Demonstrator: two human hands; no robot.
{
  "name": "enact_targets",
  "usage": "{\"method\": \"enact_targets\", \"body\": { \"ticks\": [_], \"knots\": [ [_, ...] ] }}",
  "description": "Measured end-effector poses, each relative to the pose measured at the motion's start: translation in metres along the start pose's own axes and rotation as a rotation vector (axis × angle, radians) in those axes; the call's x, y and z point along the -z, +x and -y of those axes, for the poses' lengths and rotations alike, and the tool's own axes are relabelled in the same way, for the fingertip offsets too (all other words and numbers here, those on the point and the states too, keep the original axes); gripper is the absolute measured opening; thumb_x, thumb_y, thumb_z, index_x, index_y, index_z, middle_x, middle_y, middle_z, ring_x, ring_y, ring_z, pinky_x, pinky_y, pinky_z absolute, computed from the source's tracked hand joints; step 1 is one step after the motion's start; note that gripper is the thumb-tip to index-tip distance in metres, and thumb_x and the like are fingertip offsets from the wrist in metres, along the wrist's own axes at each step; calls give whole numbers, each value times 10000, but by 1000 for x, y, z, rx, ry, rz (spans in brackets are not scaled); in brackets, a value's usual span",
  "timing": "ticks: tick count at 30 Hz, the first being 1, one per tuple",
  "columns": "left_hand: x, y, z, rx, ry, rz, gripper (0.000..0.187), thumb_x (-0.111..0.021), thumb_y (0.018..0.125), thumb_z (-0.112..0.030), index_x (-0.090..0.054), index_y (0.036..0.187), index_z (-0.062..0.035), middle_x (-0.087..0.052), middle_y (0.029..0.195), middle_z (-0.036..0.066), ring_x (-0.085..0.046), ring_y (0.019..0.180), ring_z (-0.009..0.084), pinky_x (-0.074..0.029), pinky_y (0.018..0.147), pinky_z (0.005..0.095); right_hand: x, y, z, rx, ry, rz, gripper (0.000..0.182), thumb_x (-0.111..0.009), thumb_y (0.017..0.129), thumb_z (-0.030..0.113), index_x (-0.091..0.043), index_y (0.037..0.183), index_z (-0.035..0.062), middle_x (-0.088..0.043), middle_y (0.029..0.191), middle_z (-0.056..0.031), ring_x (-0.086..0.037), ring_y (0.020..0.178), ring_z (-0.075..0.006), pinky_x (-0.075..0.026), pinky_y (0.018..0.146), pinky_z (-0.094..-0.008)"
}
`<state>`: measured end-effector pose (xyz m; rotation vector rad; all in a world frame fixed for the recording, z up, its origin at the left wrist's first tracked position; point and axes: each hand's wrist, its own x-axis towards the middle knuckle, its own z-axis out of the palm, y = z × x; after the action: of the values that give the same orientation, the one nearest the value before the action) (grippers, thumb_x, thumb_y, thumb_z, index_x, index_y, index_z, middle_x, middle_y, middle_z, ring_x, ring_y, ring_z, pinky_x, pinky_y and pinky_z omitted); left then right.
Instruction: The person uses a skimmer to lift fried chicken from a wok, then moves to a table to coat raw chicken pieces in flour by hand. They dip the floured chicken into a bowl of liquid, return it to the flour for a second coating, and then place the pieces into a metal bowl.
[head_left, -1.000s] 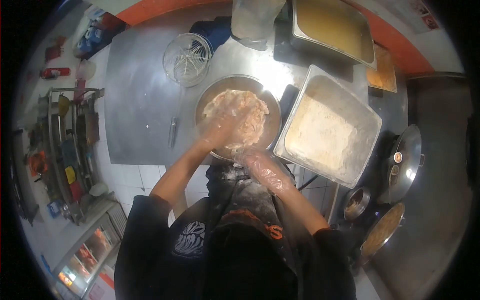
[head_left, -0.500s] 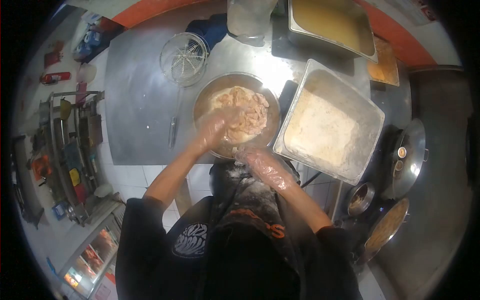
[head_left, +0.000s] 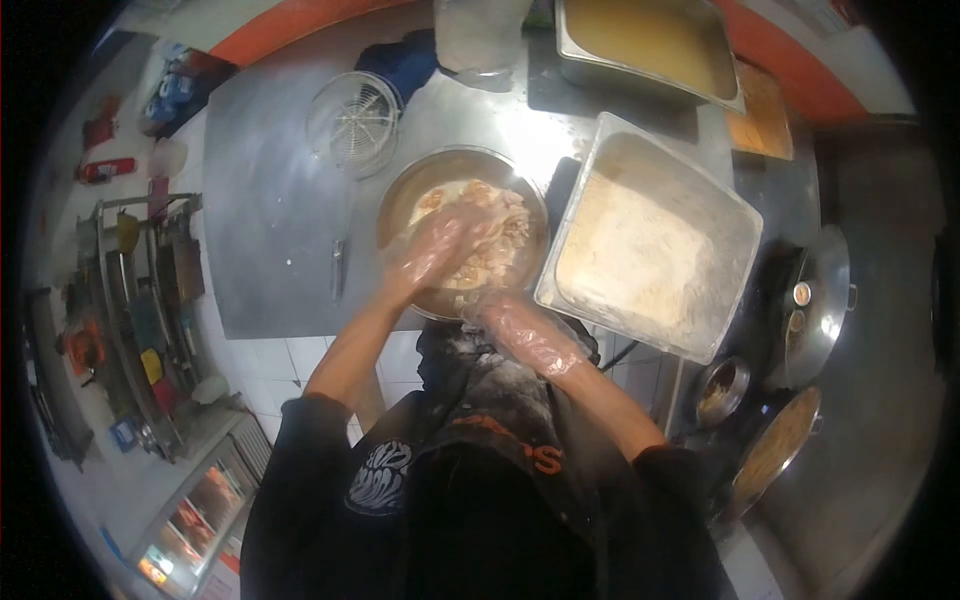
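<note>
A round metal bowl (head_left: 399,196) holds pale raw meat pieces (head_left: 511,222) in a whitish wet coating. My left hand (head_left: 445,245), in a clear plastic glove, reaches over the bowl's left side and lies on the meat. Its fingers look stretched out, though the tips are blurred among the pieces. At the near rim is my right hand (head_left: 520,328), also in a clear glove, its fingers closed on the bowl's edge. Right of the bowl, a rectangular metal pan (head_left: 738,225) contains pale flour (head_left: 640,245).
A wire strainer (head_left: 355,122) lies beyond the bowl on the steel table (head_left: 260,220), with a slim utensil (head_left: 338,270) nearer. A deep pan of yellowish liquid (head_left: 650,45) stands at the back right. Large woks (head_left: 825,310) are on the right side.
My left hand has shifted slightly within the bowl, and its fingers look flatter over the meat. The right hand stays at the rim. The whole view has moved a little.
</note>
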<state>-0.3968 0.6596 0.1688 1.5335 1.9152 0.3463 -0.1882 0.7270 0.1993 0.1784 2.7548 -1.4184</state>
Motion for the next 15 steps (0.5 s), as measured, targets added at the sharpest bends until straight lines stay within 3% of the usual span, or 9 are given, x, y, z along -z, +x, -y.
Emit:
{"method": "enact_targets", "body": {
  "ticks": [1,3,5,7,8,10,12,14,15],
  "knots": [
    [5,-8,-3,-34,186,-40,565,-553,990,-154,-428,1541,-145,-463,1531,210,-396,1449,387,-304,1215,461,-6,-3,-5,6,28,-31,216,-588,869,-11,-688,1060,-24,-694,1044,-201,-675,991,-340,-558,906,-417],
    [1,-20,-10,-140,535,-131,569,-571,971,-116,-450,1527,-131,-469,1532,191,-394,1454,379,-318,1208,466,-19,-16,-16,-99,412,-72,241,-570,923,56,-676,1131,-3,-690,1007,-176,-668,930,-309,-549,864,-391],
    [-12,-22,11,-158,459,-194,428,-527,1016,-184,-552,1442,-144,-600,1375,233,-634,1189,360,-479,1058,463,-43,-23,-30,-117,415,-127,245,-561,963,103,-659,1167,10,-684,978,-150,-660,872,-275,-551,818,-371],
    [2,-18,15,122,85,-109,453,-588,960,-154,-563,1410,-102,-590,1377,204,-544,1280,384,-411,1111,460,-53,-25,-35,-93,189,-135,213,-561,967,119,-650,1126,8,-679,960,-147,-660,842,-275,-557,782,-377],
    [14,-5,6,212,-66,-98,362,-561,1007,-233,-638,1332,-92,-672,1251,212,-639,1139,389,-482,1027,471,-45,-28,-32,-99,149,-136,194,-562,959,121,-651,1084,3,-679,952,-160,-665,840,-293,-558,771,-390],
    [20,12,-15,97,-217,-204,375,-586,990,-220,-623,1338,-88,-666,1241,192,-629,1144,366,-472,1027,456,-26,-27,-22,-97,81,-123,170,-564,943,125,-655,1001,-7,-678,937,-185,-675,834,-329,-560,750,-415],
    [13,29,-33,-110,-34,-341,386,-640,954,-190,-619,1317,-62,-679,1167,171,-646,1072,331,-492,976,433,-15,-16,-12,-47,33,-78,172,-566,927,129,-658,918,-17,-678,921,-210,-686,829,-365,-562,728,-441],
    [11,37,-38,-168,87,-372,422,-670,925,-172,-606,1323,-45,-675,1150,169,-648,1042,318,-497,953,427,-19,-3,-18,10,30,-25,184,-573,909,132,-657,863,-26,-677,903,-225,-690,832,-387,-561,718,-460],
    [11,37,-35,-103,35,-312,451,-666,920,-174,-593,1346,-46,-659,1187,178,-634,1068,326,-485,969,435,-29,0,-26,26,49,-3,187,-580,900,134,-654,850,-30,-676,892,-228,-690,837,-390,-560,719,-465]
  ]
}}
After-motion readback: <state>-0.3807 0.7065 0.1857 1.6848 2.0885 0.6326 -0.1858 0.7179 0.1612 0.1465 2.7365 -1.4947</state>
